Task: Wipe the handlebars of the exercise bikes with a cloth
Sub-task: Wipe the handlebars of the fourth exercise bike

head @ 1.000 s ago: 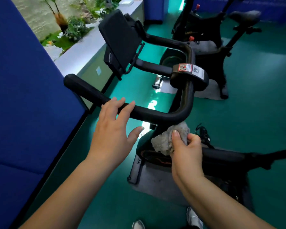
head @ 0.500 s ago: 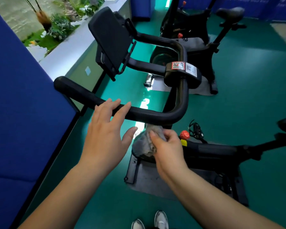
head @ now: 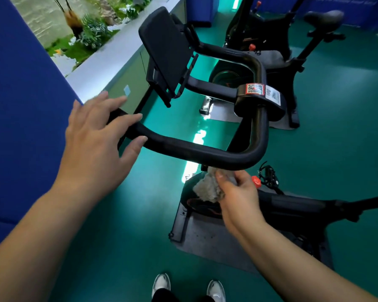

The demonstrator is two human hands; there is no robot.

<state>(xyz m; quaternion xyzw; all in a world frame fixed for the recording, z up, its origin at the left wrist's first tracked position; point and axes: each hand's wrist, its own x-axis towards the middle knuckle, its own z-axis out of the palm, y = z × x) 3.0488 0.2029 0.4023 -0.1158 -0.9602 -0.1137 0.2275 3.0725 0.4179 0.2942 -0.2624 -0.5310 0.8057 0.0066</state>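
Observation:
A black looped handlebar (head: 196,152) of the nearest exercise bike crosses the middle of the view, with a black tablet holder (head: 164,53) above it. My left hand (head: 96,140) is spread over the bar's left end, fingers straight. My right hand (head: 238,192) grips a crumpled grey cloth (head: 207,188) just under the bar's near right bend; the cloth's top sits at the underside of the bar.
A blue padded wall (head: 20,105) stands close on the left, beside a grey ledge (head: 118,53) with plants. A second black exercise bike (head: 271,40) stands farther back on the green floor. A red knob (head: 256,182) and the bike frame lie right of my right hand.
My left hand has slid left along the bar toward its end. My right hand with the cloth has stayed under the bar's right bend; the view has dropped so my shoes show.

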